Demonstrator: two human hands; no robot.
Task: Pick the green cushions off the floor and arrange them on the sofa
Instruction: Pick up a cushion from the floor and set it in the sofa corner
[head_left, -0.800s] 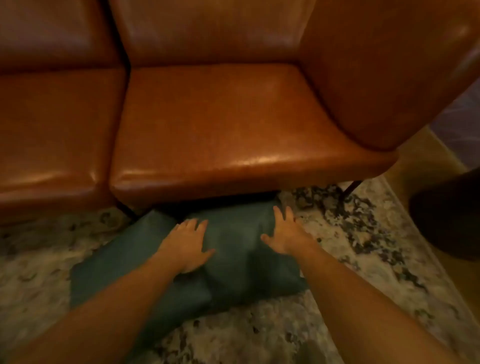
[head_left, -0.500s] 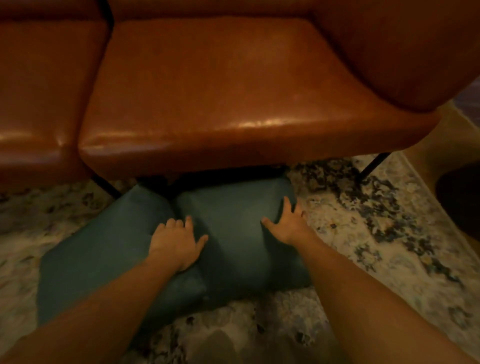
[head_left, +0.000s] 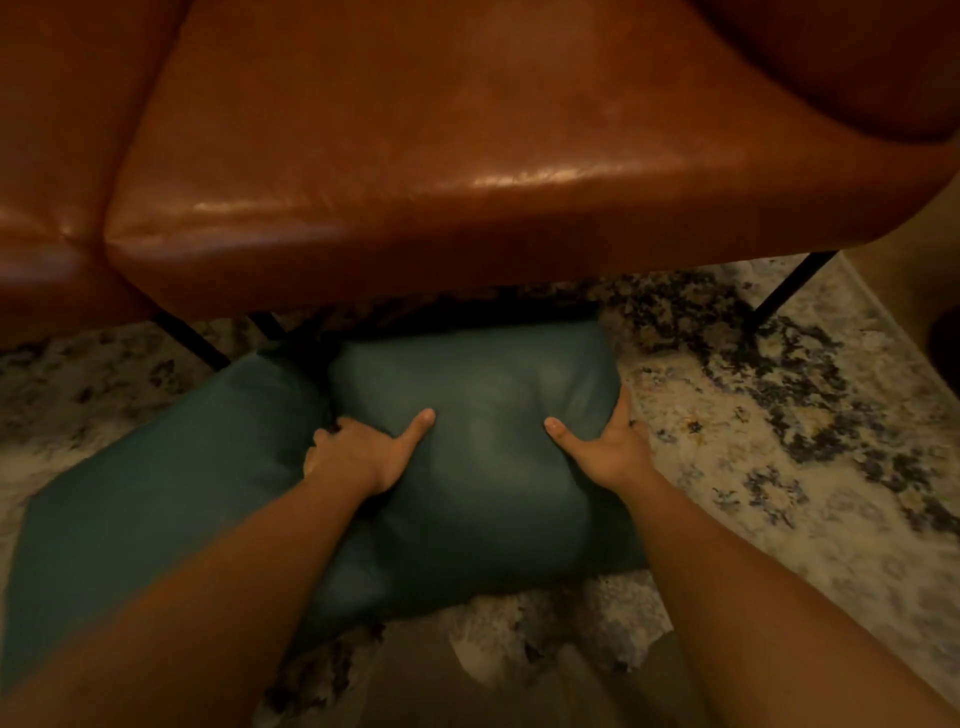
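- Both forearms reach forward and down, roughly parallel, wrists about level with each other.
- Left hand (head_left: 358, 454) is clamped on the left edge of the top green cushion (head_left: 483, 441): thumb lying flat on top and pointing in toward the middle, fingers curled down over the side so you mostly just see knuckles.
- Right hand (head_left: 610, 449) mirrors it on the right edge, thumb on the top face pointing inward, fingers wrapped round the side and hidden underneath. So both hands are holding that cushion, one per side.
- The cushion sits between the two hands on the floor, squarish and puffy, sides running pretty much straight away from the person. Can't really call a long axis on it.
- Left of the left hand, a second green cushion (head_left: 156, 493) lies flat, turned diamond-wise, one corner tucked under the top one.
- Under everything is a pale patterned rug (head_left: 779, 467).
- Just past the fingertips, the brown leather sofa (head_left: 415, 182) on thin black legs (head_left: 789, 286); the held cushion's far edge sits right at the shadow under the seat.
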